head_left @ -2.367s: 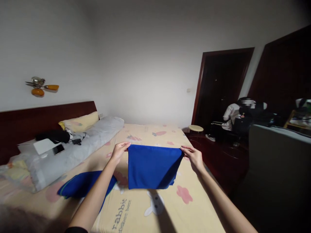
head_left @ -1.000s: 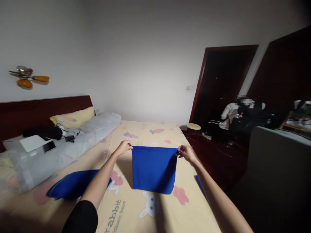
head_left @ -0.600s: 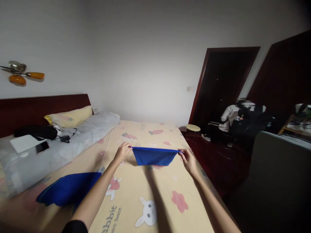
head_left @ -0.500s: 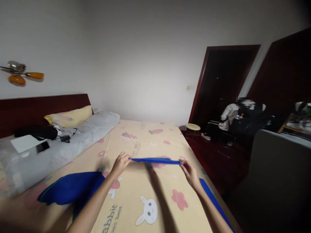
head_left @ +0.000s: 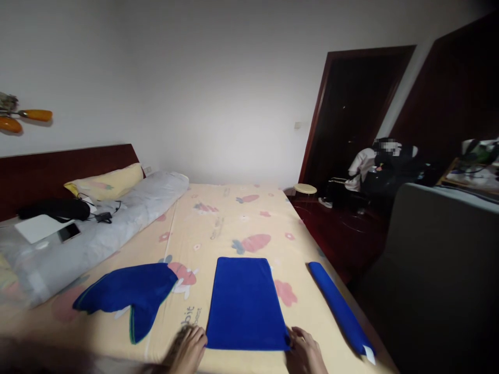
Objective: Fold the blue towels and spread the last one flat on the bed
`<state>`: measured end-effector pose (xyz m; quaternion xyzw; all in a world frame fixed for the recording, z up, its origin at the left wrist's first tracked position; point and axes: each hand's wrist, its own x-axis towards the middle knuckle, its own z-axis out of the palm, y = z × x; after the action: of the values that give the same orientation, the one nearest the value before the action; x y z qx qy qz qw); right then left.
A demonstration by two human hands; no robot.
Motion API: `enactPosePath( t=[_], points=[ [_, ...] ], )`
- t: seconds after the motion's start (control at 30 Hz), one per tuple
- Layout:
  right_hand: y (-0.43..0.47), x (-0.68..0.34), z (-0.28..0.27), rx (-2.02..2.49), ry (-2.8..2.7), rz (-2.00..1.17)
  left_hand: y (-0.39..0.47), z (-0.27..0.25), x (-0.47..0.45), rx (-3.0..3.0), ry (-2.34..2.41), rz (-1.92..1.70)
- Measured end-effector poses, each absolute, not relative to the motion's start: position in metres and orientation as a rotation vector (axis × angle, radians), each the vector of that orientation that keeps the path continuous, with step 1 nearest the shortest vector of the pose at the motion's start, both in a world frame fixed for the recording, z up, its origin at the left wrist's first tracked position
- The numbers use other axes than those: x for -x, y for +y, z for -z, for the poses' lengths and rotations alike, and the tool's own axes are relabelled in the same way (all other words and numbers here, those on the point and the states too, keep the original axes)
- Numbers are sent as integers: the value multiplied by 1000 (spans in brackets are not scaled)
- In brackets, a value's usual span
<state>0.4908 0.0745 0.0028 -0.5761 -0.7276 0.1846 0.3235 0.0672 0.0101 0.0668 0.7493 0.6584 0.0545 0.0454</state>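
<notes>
A blue cloth (head_left: pixel 244 304) lies flat as a rectangle on the bed, its near edge toward me. My left hand (head_left: pixel 190 347) is closed at its near left corner, fingers pinching the edge. At the near right corner, my right hand (head_left: pixel 306 347) grips the cloth in the same way. To the left, a second blue cloth (head_left: pixel 128 291) lies crumpled, with a green-stitched edge. On the right, a rolled blue cloth (head_left: pixel 339 306) with a white tag stretches along the bed's side.
The bed sheet (head_left: pixel 218 234) has carrot and rabbit prints. A grey quilt (head_left: pixel 128 223), a yellow pillow (head_left: pixel 105 183), a phone (head_left: pixel 69 232) and a black cable lie on the left. A round stool (head_left: pixel 305 189) and a seated person (head_left: pixel 360 169) are beyond the bed.
The cloth between my hands, stretched in the air before, now lies flat on the bed. Both hands have come down and back toward me, still at its corners.
</notes>
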Motion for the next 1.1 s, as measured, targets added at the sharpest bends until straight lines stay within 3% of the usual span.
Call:
enactPosePath(
  t=[0.4, 0.6, 0.73, 0.9, 1.1],
  points=[
    [52, -487, -24, 1568, -2293, -477, -5, -72, -74, -2175, 1893, -118],
    [59, -388, -13, 1411, -2211, -263, 23, -70, -145, -2157, 1922, -271],
    [59, -333, 14, 1339, -2207, -79, 36, -37, -184, -2204, 1980, -356],
    [51, -363, 45, 1354, -2101, 243, 28, 5, -174, -2313, 2057, -395],
    [45, -408, 50, 1470, -2069, 359, 27, 12, -165, -2378, 2108, -476]
  ],
)
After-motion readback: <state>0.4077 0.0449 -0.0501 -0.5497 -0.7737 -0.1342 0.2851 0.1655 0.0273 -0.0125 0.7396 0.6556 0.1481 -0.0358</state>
